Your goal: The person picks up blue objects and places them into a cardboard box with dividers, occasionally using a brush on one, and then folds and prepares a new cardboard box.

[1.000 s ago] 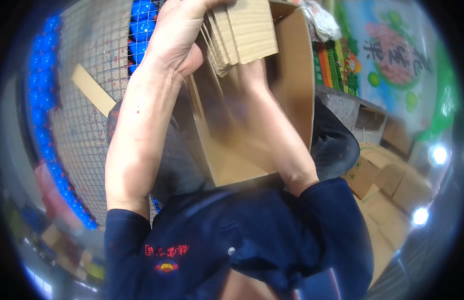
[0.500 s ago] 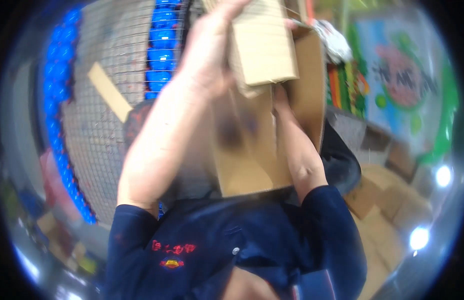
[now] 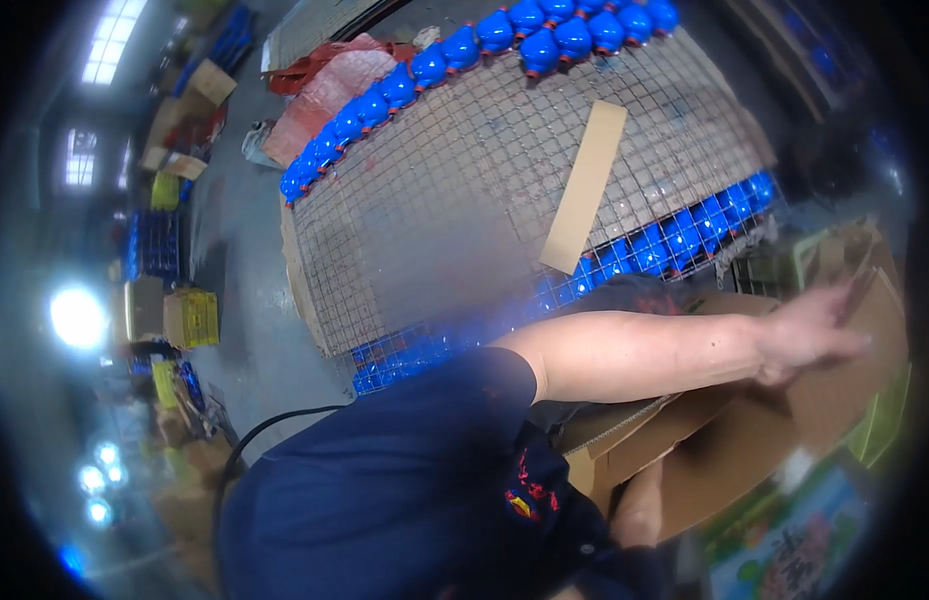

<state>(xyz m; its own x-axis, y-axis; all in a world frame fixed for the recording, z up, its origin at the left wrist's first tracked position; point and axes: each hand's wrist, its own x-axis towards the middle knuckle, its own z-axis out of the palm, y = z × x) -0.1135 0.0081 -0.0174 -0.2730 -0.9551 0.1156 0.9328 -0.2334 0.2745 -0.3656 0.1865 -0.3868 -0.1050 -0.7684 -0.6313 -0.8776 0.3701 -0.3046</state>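
A brown cardboard box [image 3: 765, 460] stands open against my body at the lower right, its flaps up. My left hand [image 3: 810, 335] reaches across to the far side of the box, over a raised flap; it is blurred, but its fingers look stretched apart with nothing visible in them. My right forearm [image 3: 640, 505] goes down into the box. The right hand itself is hidden behind the cardboard, so its fingers do not show.
A wire mesh rack [image 3: 465, 190] lies beyond my left arm, with a flat cardboard strip [image 3: 585, 190] on it. Glossy blue rounded pieces [image 3: 430, 65] line its edges. Red sheeting [image 3: 335, 95] and stacked cartons [image 3: 192, 318] sit further left. A black cable [image 3: 270, 420] runs beside me.
My view has swung left, bringing the whole rack in. The folded cardboard piece that was in my left hand no longer shows there; that hand is now at the box's far flap.
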